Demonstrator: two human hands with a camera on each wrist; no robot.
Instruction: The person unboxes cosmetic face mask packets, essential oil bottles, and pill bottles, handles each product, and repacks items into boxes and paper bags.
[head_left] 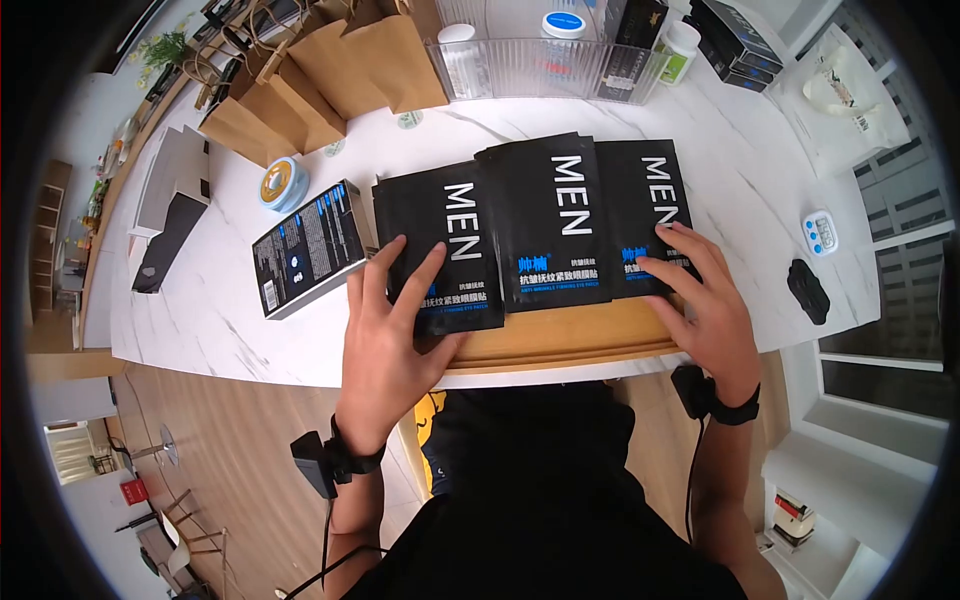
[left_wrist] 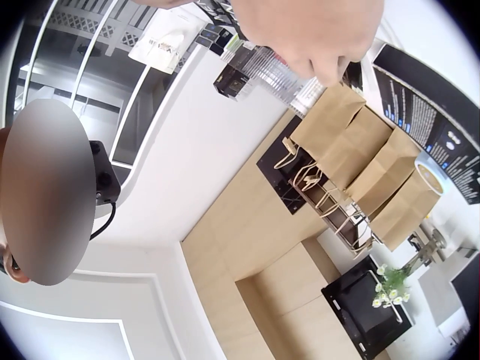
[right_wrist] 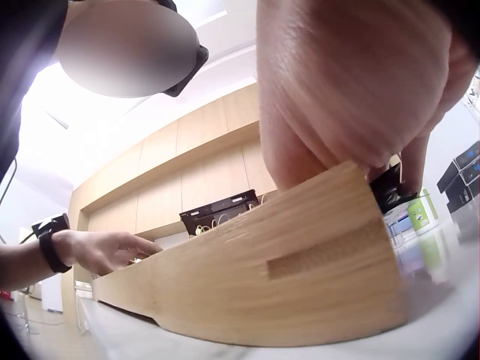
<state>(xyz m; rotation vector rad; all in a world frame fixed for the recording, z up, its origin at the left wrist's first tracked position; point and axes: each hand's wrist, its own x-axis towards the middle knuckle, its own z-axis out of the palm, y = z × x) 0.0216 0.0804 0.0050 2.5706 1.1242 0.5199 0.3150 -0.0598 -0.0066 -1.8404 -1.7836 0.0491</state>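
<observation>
Three black MEN packets lie side by side on a wooden board in the head view: a left one, a middle one and a right one. The left hand rests spread fingertips on the left packet, its thumb near the lower edge. On the right packet lie the fingertips of the right hand, with its thumb by the packet's bottom edge. In the left wrist view the left hand hides the packets. The right hand stands over the end of the board in the right wrist view.
A black box and a round blue-rimmed tin lie left of the packets. Behind are paper bags and a clear organizer with bottles. A white timer and a small black object lie at the right.
</observation>
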